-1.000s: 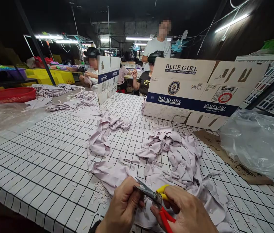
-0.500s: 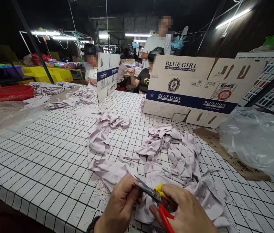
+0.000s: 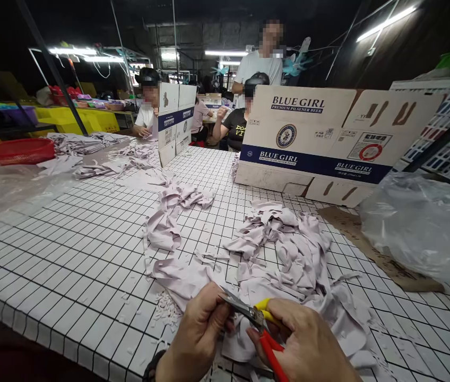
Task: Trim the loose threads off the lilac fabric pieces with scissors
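My right hand [image 3: 308,339] grips a pair of scissors [image 3: 244,307] with one yellow and one red handle. Their blades point left and lie nearly together, the tips by the fingertips of my left hand [image 3: 197,331]. That hand is closed in a pinch, seemingly on the edge of a pale lilac fabric piece [image 3: 183,278]; the pinched part is mostly hidden behind the fingers. Beyond and beneath both hands spreads a heap of the same crumpled fabric [image 3: 300,254]. Small cut scraps [image 3: 167,310] are scattered left of my left hand.
A white table [image 3: 69,254] with a black grid carries more fabric [image 3: 165,228]. Cardboard beer-carton panels [image 3: 304,127] stand upright across it. Clear plastic [image 3: 420,228] lies at right, a red basket [image 3: 14,151] at far left. Several people are at the far side.
The scissor blades, slightly apart before, have come together near my left fingertips. Both hands stay almost in place. Across the table, a seated person's hand has moved.
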Tool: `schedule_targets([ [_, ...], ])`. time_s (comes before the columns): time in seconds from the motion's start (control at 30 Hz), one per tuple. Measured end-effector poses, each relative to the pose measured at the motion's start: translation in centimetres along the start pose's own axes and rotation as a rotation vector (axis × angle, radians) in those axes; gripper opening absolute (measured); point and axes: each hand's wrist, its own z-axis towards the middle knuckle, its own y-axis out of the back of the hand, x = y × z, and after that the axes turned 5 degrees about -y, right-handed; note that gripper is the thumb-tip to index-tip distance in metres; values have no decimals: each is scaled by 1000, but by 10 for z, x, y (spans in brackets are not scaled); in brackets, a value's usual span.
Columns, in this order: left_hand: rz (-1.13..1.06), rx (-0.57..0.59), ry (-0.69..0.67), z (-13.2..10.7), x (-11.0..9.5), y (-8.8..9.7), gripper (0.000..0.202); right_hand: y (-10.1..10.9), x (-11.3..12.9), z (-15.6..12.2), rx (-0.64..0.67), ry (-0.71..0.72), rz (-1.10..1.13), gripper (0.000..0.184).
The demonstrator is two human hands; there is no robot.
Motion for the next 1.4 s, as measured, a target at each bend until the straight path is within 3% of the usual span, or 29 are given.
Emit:
schedule_targets([
  [0.27, -9, -3, 37, 0, 1, -1, 26, -1, -2, 1, -20, 22, 32, 48],
  [0.47, -165, -17, 98, -2, 4, -2, 27, -8, -2, 5, -8, 28, 121, 52],
  [0.63, -301, -64, 139, -6, 10, -1, 28, 5, -15, 13, 218, -212, 538, 42],
  [0.7, -330, -86, 142, -7, 10, 0, 28, 16, -23, 24, 211, -321, 693, 40],
  [0.83, -339, -115, 147, -12, 3, 4, 29, 24, -25, 59, 162, -372, 603, 29],
  [1.0, -300, -59, 146, -31, -6, 9, 31, -5, 10, 110, 237, -266, 367, 12],
  [1.13, -309, -31, 143, -48, 0, 7, 32, -49, 38, 145, 245, -244, 258, 14],
  [1.27, -250, -2, 148, -60, 7, 7, 35, -87, 48, 162, 309, -273, 211, 21],
  [1.33, -185, -8, 134, -60, 6, 13, 35, -91, 47, 167, 315, -299, 228, 25],
  [1.4, -99, -42, 98, -56, 2, 23, 34, -82, 41, 171, 300, -330, 271, 26],
])
